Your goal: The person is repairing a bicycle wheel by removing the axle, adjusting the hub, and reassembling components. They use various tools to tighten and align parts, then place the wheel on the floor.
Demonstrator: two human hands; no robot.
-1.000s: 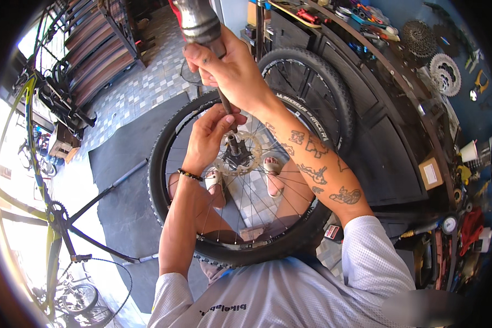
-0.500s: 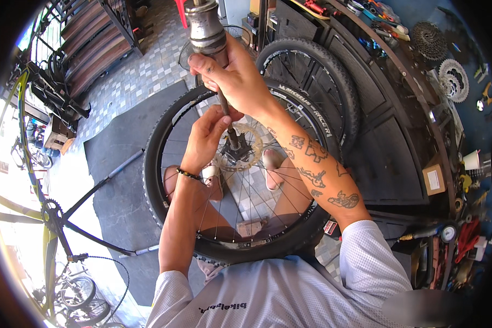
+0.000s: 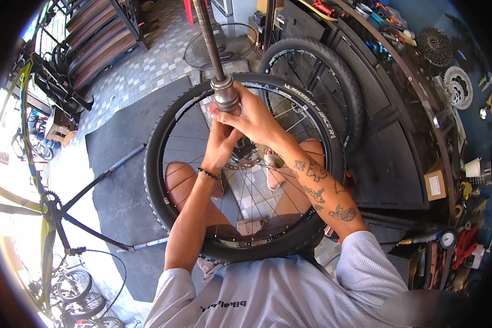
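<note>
A bicycle wheel (image 3: pixel 156 164) with a black tyre lies across my lap, its hub and brake disc (image 3: pixel 245 164) towards me. Over the hub stands a slide hammer with a long steel rod (image 3: pixel 206 38) and a shiny round weight (image 3: pixel 225 93). My right hand (image 3: pixel 252 119) is wrapped round the weight, low on the rod. Just below it, my left hand (image 3: pixel 220 146) is closed round the rod's lower end, close against the right fingers. The hands hide the rod's tip and most of the hub.
A second wheel (image 3: pixel 355 93) leans on black cabinets at the right. Beyond them a bench (image 3: pixel 415 82) carries tools and sprockets. A yellow-green bike frame (image 3: pixel 50 218) stands at the left, a black mat (image 3: pixel 117 175) on the floor. A fan (image 3: pixel 224 46) stands ahead.
My right hand has slid the weight down the rod towards the hub, baring the upper rod. My left hand has shifted slightly right, and the two hands now meet.
</note>
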